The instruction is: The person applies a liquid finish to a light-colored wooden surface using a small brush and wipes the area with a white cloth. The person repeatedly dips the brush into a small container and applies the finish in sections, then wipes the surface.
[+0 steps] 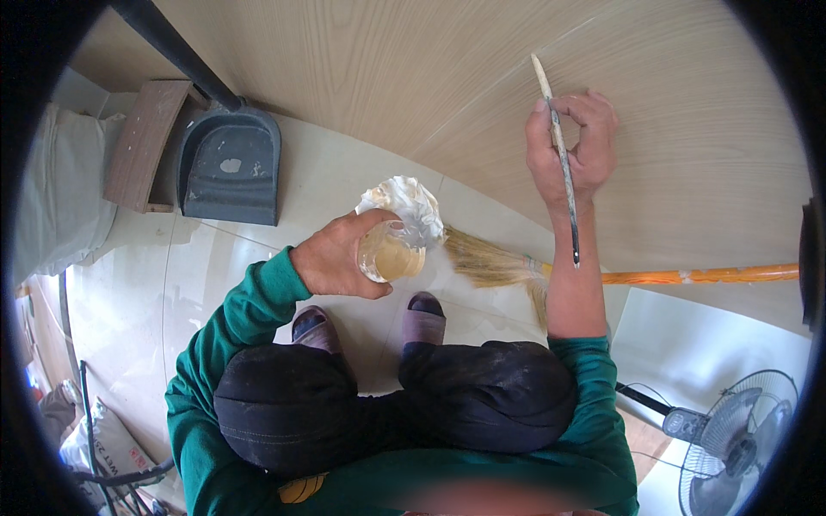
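Observation:
My left hand [340,258] is closed around a clear plastic cup [389,254] holding pale beige stuff, along with a crumpled white wad [401,199], perhaps cloth or paper, above the cup. My right hand [572,142] grips a thin, paint-stained stick-like tool [557,146], possibly a brush, against the light wood-grain panel [447,52]. Its pale pointed end is up on the panel side and its dark narrow end points back over my forearm. Whether my right hand touches the panel is hard to tell.
A straw broom [482,258] with an orange handle lies along the panel's foot. A grey dustpan [228,185] and small brown wooden box [138,146] are at upper left, near white sacks [73,189]. An electric fan [736,443] is at lower right. My sandalled feet stand on tiles [198,301].

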